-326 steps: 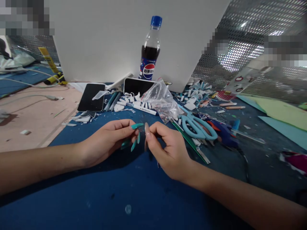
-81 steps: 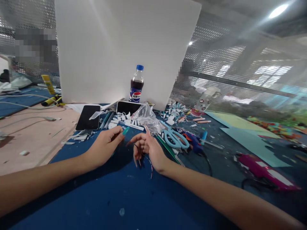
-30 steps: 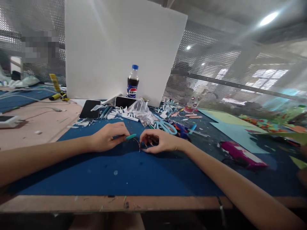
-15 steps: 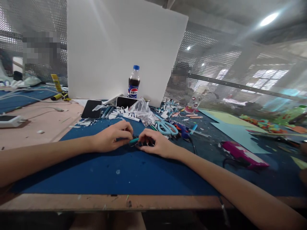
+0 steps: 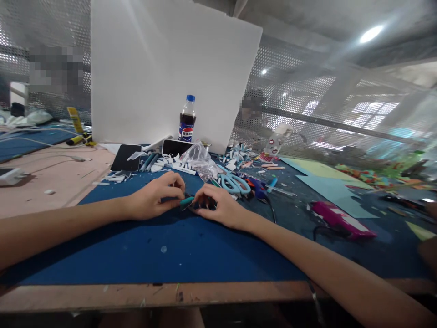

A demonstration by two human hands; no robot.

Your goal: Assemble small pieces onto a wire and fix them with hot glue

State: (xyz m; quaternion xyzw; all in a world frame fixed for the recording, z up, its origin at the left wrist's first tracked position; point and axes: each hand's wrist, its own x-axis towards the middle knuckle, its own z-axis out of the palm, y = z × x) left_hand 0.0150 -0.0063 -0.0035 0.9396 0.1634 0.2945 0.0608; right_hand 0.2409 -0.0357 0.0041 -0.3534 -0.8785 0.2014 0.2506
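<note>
Between my two hands is a small teal piece (image 5: 186, 201), low over the blue mat (image 5: 164, 264). My left hand (image 5: 159, 196) pinches its left end between thumb and fingers. The curled fingers of my right hand (image 5: 221, 205) close around its right end, and something thin and dark shows under them. What exactly the piece is, I cannot make out. Behind my right hand lie light-blue scissors (image 5: 234, 182). A crumpled clear plastic bag (image 5: 201, 159) and a white marker-like stick (image 5: 184, 170) lie just beyond my hands.
A cola bottle (image 5: 187, 120) stands before a white board (image 5: 170, 68). Two phones, one a black phone (image 5: 125, 158), and white scraps (image 5: 167, 160) lie at the back. On the right are a glue gun (image 5: 258, 187), a magenta device (image 5: 343, 220) and blue paper (image 5: 336, 196). Another person's hand (image 5: 429, 253) shows far right.
The view has shifted slightly, so everything sits a little further left. Both hands keep their grip on the teal piece, which shows slightly more between them.
</note>
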